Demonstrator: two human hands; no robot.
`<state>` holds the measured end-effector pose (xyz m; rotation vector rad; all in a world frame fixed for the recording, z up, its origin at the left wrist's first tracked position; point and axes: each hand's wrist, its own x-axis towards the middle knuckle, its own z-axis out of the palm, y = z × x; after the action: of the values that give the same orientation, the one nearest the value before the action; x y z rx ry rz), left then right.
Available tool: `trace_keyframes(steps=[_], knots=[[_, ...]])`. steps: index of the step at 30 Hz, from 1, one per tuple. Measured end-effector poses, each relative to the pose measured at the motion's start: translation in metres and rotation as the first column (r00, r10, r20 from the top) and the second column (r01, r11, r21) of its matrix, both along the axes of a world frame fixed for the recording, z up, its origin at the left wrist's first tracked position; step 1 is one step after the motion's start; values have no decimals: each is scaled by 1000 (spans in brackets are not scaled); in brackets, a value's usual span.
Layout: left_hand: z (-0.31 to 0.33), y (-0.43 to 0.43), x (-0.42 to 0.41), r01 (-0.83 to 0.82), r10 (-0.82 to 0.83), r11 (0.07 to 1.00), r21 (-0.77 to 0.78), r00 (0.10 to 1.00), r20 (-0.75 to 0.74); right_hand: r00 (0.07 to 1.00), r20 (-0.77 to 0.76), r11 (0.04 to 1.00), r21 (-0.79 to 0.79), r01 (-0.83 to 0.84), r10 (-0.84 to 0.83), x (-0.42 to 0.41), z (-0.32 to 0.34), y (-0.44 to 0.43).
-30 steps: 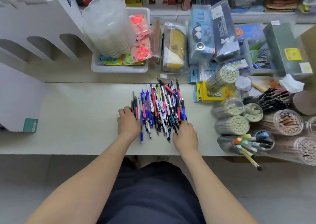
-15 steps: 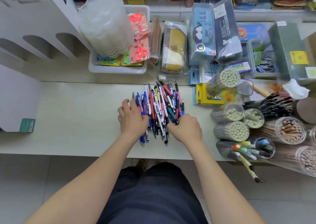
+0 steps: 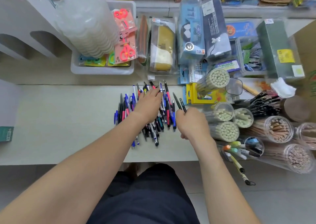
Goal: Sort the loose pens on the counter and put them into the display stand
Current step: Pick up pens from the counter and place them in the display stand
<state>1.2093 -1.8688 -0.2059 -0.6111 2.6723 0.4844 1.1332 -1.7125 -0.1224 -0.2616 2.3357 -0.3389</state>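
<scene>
Pale counter [image 3: 68, 121] runs across a stationery shop in front of me, with the loose pens [image 3: 125, 107] lying in a heap at its middle, none in any stand. My left hand [image 3: 147, 104], which half a second ago was curled on the heap's left edge, now reaches across it to the far end. Its fingers [image 3: 156, 92] are stretched out, close together and laid flat on the pens. My right hand [image 3: 192, 122] has left the near right corner of the heap and is now lifted just right of it. Its fingers are curled tight round two dark pens [image 3: 179, 102] that stick up and away from me. Tubes of pencils [image 3: 224, 131] stand just beyond that hand.
</scene>
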Motion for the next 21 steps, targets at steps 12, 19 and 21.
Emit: trace_keyframes(steps=[12,19,21], knots=[[-3,15,57,-187,191,981,45,927,-321,982,-176,992,-117,48,-69,34,-84,-44],[8,18,82,-688,700,709,152,714,-33,994,-106,996,-90,-15,6,25,-100,-63],[8,18,86,-696,708,692,191,706,10,997,-75,997,-69,-23,18,23,-97,-72]])
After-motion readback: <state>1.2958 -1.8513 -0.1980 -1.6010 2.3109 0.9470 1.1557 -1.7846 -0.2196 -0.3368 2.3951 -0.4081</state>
